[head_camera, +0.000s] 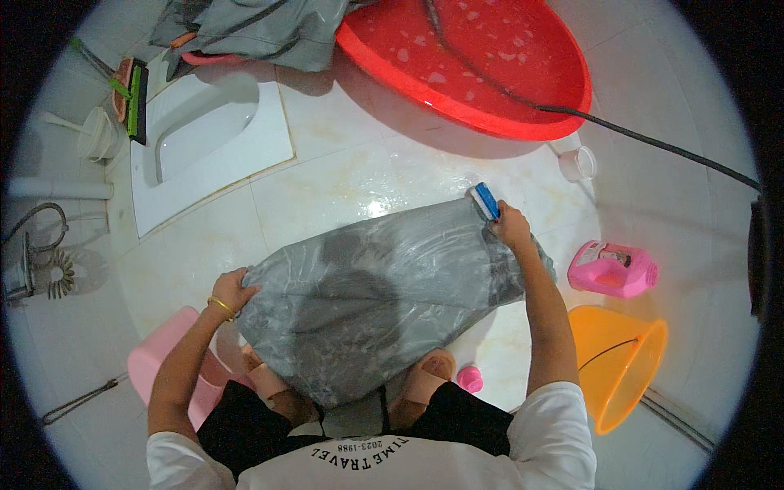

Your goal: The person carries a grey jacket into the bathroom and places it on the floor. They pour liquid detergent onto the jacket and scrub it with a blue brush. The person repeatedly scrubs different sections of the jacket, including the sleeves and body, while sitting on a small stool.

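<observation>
A wet grey cloth (367, 288) with whitish suds lies spread over the tiled floor before my feet. At its left edge, my left hand (234, 292) grips the fabric. My right hand (512, 228) holds a scrub brush (486, 201) with a blue back and pale bristles, at the cloth's upper right corner. Between my slippered feet, part of the cloth hangs down. A pink cap (470, 380) rests on the floor by my right foot.
A large red basin (429, 109) with a dark hose stands ahead, beside a squat toilet (208, 135) and more grey fabric (263, 37). A pink jug (612, 269), an orange bucket (634, 373) and a clear cup (579, 164) are right; a pink tub (165, 355) and squeegee (136, 101) are left.
</observation>
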### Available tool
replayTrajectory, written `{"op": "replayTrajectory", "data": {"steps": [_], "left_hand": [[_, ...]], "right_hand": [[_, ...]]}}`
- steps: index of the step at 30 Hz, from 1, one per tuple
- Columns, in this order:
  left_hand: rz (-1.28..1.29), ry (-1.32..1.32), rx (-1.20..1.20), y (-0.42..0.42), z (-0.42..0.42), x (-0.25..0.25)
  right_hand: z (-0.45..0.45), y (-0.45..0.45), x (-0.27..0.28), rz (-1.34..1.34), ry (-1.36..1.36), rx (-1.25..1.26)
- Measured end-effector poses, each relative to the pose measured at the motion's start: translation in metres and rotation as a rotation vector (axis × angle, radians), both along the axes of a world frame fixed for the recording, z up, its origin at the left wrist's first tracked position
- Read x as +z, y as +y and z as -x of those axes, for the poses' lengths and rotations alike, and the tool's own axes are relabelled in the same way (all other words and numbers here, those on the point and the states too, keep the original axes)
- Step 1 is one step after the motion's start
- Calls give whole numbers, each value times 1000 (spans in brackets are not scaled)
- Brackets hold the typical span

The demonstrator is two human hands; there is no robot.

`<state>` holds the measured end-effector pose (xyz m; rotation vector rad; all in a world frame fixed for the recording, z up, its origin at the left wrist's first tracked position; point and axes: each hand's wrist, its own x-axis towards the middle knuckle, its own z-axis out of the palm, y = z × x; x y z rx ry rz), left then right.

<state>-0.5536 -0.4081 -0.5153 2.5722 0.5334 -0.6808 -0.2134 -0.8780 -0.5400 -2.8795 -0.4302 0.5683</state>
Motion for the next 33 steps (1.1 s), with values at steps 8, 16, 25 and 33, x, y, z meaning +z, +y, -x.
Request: {"op": "replayTrajectory", "data": {"steps": [8, 16, 25, 33], "left_hand": [[370, -509, 168, -17, -74, 216], [125, -364, -715, -70, -36, 285], [69, 230, -1211, -127, 12, 44], [-13, 382, -917, -218, -28, 22]], "right_hand": [[-27, -102, 219, -804, -390, -250], [37, -191, 245, -1104, -612, -696], [163, -187, 6, -714, -283, -616], [223, 16, -29, -465, 180, -88]]}}
